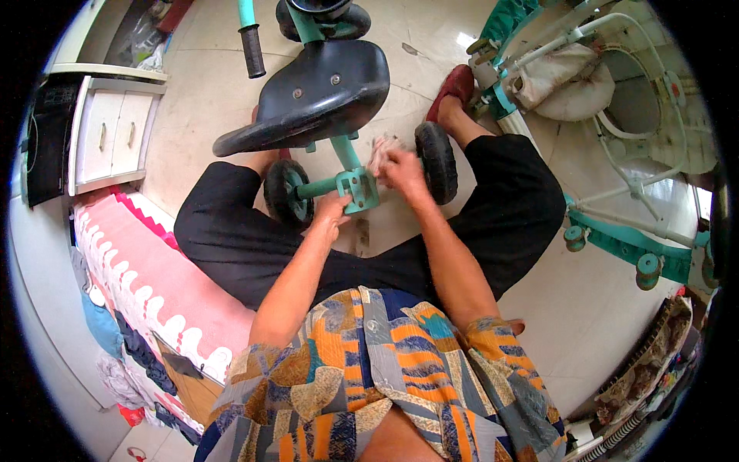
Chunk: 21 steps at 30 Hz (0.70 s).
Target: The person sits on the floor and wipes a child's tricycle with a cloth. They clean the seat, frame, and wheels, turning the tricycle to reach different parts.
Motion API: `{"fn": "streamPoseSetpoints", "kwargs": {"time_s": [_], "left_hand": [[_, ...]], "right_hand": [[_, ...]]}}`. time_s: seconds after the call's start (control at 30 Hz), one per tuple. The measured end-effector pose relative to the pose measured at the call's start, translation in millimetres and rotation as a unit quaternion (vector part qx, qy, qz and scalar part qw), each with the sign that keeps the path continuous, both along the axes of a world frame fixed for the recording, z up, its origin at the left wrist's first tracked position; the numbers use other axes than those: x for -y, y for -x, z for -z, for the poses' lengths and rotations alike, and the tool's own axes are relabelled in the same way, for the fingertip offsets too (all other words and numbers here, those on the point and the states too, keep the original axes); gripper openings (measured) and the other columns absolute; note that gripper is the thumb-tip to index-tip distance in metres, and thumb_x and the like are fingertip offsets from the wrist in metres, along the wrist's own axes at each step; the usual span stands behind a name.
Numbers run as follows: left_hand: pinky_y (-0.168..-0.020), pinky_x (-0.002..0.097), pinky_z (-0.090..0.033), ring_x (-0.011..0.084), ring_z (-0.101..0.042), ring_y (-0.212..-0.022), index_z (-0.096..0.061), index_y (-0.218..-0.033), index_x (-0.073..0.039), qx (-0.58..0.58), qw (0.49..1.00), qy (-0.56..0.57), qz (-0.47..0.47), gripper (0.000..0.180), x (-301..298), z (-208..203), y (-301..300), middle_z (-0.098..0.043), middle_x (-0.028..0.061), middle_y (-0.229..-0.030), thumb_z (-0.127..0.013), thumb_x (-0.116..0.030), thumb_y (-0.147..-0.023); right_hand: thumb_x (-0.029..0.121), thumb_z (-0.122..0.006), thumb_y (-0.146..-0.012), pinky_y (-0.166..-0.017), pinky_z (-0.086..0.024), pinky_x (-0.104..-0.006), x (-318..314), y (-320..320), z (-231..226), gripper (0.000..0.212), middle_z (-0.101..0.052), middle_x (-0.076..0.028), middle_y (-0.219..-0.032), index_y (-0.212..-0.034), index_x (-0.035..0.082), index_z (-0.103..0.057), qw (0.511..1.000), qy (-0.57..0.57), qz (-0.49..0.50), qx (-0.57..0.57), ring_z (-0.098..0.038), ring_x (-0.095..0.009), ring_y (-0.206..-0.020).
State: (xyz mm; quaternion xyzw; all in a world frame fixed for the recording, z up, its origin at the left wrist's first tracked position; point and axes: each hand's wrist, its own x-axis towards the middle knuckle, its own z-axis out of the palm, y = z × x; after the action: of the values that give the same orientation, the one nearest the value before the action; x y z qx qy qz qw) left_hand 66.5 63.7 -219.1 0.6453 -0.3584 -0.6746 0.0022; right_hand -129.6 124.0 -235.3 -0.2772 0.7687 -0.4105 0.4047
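Observation:
A child's tricycle stands between my legs, with a teal frame (346, 152) and a black seat (323, 92). My left hand (331, 209) is closed on the teal bracket (359, 191) at the middle of its rear axle. In my right hand (404, 172) is a crumpled, pale pinkish cloth (382, 152), slightly blurred, held by the axle just inside the right rear wheel (436, 163). The left rear wheel (288, 192) sits beyond my left hand. Whether the cloth touches the axle cannot be made out.
A handlebar grip (252, 51) and the front wheel (350, 23) lie farther away. To the right stands a white and teal wheeled baby walker frame (616, 181). A pink-covered bed (146, 269) and a white cabinet (112, 131) are on the left. Tiled floor (208, 73) surrounds the tricycle.

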Motion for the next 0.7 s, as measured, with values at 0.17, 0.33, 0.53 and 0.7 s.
{"fn": "streamPoseSetpoints", "kwargs": {"time_s": [0.17, 0.33, 0.53, 0.7], "left_hand": [[-0.081, 0.0518, -0.052, 0.0270, -0.063, -0.099, -0.057, -0.118, -0.009, -0.084, 0.988, -0.043, -0.122, 0.034, -1.8, 31.1, -12.5, -0.063, 0.0089, -0.111, -0.064, -0.028, -0.090], [-0.063, 0.0430, -0.055, 0.0278, -0.064, -0.086, -0.056, -0.112, -0.004, -0.113, 0.981, -0.067, -0.146, 0.029, 3.1, 31.0, -10.3, -0.059, 0.0102, -0.107, -0.061, -0.026, -0.094], [-0.047, 0.0377, -0.049, 0.0238, -0.061, -0.066, -0.055, -0.096, -0.005, -0.078, 0.984, -0.032, -0.155, 0.020, 4.6, 22.3, -2.6, -0.059, 0.0075, -0.088, -0.058, -0.025, -0.096], [-0.045, 0.0384, -0.050, 0.0256, -0.065, -0.070, -0.055, -0.091, -0.006, -0.117, 0.986, 0.009, -0.121, 0.018, 13.8, 5.1, -2.9, -0.059, 0.0073, -0.086, -0.055, -0.024, -0.097]], "right_hand": [[0.020, -0.063, -0.075, -0.078, -0.051, -0.0472, -3.1, -39.7, -8.6, 0.027, -0.068, -0.022, -0.090, -0.097, 0.006, -0.070, 0.994, -0.046, -0.062, -0.081, -0.065, -0.040, -0.087], [0.018, -0.065, -0.075, -0.077, -0.052, -0.0439, -2.7, -32.7, -16.0, 0.029, -0.069, -0.020, -0.089, -0.101, 0.005, -0.067, 0.993, -0.078, -0.075, -0.037, -0.067, -0.036, -0.085], [0.020, -0.067, -0.078, -0.073, -0.052, -0.0399, -12.5, -34.1, 10.2, 0.028, -0.069, -0.018, -0.087, -0.099, 0.001, -0.064, 0.999, -0.048, -0.009, -0.016, -0.069, -0.029, -0.081], [0.028, -0.069, -0.078, -0.069, -0.052, -0.0371, -4.2, -19.0, 8.6, 0.029, -0.069, -0.014, -0.081, -0.091, 0.001, -0.068, 0.987, -0.013, -0.039, 0.157, -0.067, -0.024, -0.074]]}}
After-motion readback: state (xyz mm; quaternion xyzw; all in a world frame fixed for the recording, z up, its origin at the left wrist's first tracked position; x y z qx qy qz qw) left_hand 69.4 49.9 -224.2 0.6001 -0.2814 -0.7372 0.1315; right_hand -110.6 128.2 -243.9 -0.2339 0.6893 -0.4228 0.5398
